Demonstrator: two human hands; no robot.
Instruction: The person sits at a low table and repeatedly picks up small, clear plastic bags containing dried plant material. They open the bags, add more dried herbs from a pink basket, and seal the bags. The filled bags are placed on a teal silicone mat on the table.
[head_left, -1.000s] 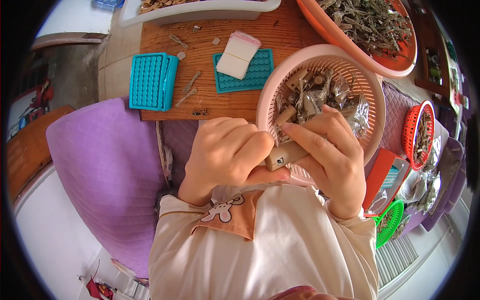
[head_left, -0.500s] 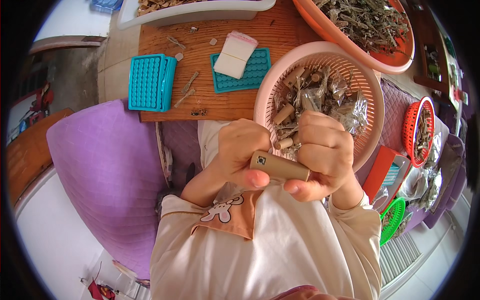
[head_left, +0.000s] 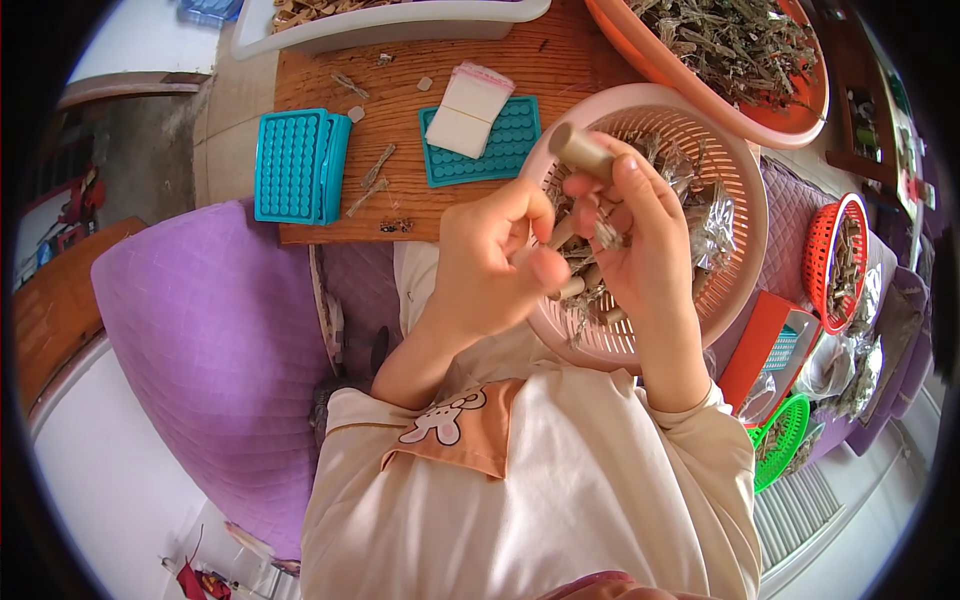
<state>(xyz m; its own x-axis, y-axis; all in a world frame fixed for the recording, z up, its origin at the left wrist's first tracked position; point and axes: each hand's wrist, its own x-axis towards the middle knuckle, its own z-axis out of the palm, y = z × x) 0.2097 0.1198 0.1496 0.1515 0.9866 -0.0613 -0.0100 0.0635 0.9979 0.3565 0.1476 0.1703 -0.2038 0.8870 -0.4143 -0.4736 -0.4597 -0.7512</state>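
Observation:
A short brown cardboard tube (head_left: 582, 152) is gripped in the fingers of my right hand (head_left: 645, 235), tilted above the pink basket. A small tuft of dried plant stems (head_left: 608, 236) also shows by the fingers of that hand. Just left of it is my left hand (head_left: 490, 262), its fingers loosely curled and the thumb apart, with nothing visible in them. Below both hands is the round pink plastic basket (head_left: 742, 270), containing several brown tubes, dried plant bundles and clear plastic wrappers (head_left: 716, 228).
On the wooden table (head_left: 400, 90) lie teal trays (head_left: 290, 165) and a stack of white bags (head_left: 470, 110). Behind are a white bin (head_left: 400, 35) and an orange basin of dried plants (head_left: 715, 45). Red (head_left: 822, 262) and green baskets (head_left: 785, 440) stand at the right.
The tube, held level between both hands before, is now up in my right hand, one end raised. My left hand has come off it, and its fingers have loosened.

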